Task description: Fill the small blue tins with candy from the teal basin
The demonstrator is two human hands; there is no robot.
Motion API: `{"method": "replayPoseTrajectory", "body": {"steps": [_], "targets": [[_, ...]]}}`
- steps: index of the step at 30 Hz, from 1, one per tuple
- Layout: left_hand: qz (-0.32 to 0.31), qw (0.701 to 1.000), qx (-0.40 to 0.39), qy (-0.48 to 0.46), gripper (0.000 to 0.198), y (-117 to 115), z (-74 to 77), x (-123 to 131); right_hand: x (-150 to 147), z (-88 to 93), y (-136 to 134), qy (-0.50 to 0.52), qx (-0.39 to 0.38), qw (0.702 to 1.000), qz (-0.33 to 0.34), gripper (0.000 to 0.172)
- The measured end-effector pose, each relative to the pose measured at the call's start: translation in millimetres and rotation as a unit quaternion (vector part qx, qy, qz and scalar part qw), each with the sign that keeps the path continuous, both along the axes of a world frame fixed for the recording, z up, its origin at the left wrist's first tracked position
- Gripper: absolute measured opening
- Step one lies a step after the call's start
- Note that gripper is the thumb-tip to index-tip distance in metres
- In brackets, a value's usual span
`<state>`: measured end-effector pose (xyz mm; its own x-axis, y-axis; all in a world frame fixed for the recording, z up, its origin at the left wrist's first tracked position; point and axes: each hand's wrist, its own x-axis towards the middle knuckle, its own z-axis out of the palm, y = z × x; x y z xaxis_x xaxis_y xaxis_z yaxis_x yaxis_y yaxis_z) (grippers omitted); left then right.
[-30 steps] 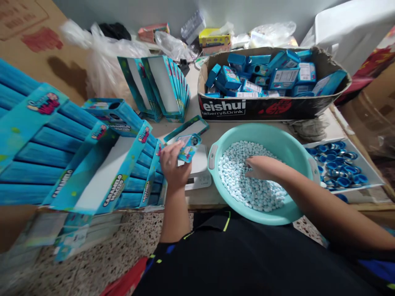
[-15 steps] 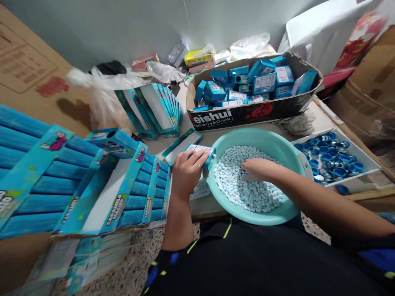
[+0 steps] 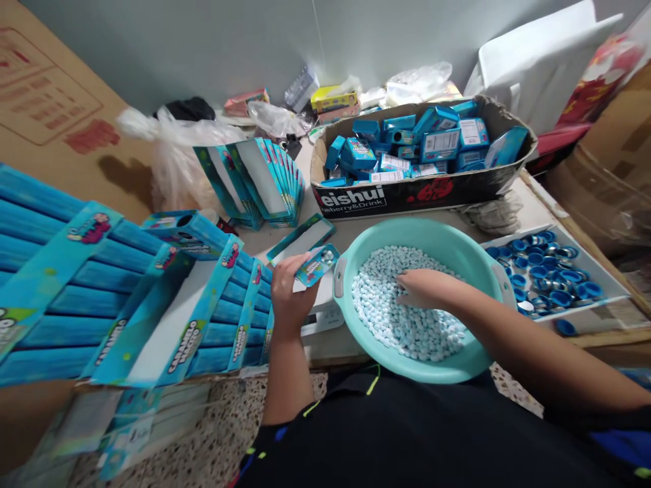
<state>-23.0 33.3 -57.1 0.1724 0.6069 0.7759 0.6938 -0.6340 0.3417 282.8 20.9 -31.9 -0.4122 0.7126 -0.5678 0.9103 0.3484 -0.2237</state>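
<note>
My left hand [image 3: 289, 285] is closed around a small blue candy box [image 3: 318, 264], tilted beside the basin's left handle. Pale candies show in the round opening at the box's end. My right hand [image 3: 424, 288] reaches into a turquoise basin [image 3: 422, 234], touching the heap of small pale blue and white candies [image 3: 391, 325]. Its fingers are bent together and partly hidden, so what they hold cannot be made out. Below the left hand, a white scale [image 3: 330, 318] is partly in view.
Filled blue display boxes [image 3: 213, 332] crowd the left side. Behind the basin, a cut-down carton [image 3: 401, 196] holds many small blue boxes. A white tray [image 3: 610, 293] of blue caps stands on the right. Folded display cartons [image 3: 264, 179] lean at the back.
My left hand has turned the candy box, bringing its printed face and candy-filled opening into view, and shifted slightly left and down. My right hand stays in the candies. The view has shifted slightly.
</note>
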Motion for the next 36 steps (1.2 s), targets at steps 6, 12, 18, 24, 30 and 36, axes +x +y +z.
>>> {"method": "replayPoseTrajectory", "body": {"steps": [6,12,18,24,30,36], "targets": [[0.060,0.895,-0.233,-0.376,0.072,9,-54.3,-31,4,-7.3,0,-0.001,0.004,1.000,0.004,0.034],[0.021,0.857,-0.280,-0.432,0.071,16,-74.3,-50,5,-7.1,-1,-0.007,0.001,1.000,0.009,0.035],[-0.078,0.846,-0.329,-0.413,0.086,9,-72.2,-55,8,-16.5,-1,-0.010,-0.001,1.000,0.021,0.033],[-0.133,0.833,-0.314,-0.435,0.088,4,-70.7,-51,9,-16.3,-1,-0.003,-0.011,1.000,0.004,0.033],[-0.133,0.822,-0.341,-0.437,0.097,-1,-66.7,-48,8,-14.5,-2,-0.007,-0.016,1.000,-0.004,0.037],[-0.108,0.813,-0.362,-0.442,0.103,-1,-58.1,-41,8,-15.0,-1,-0.011,-0.029,1.000,0.002,0.036]]}}
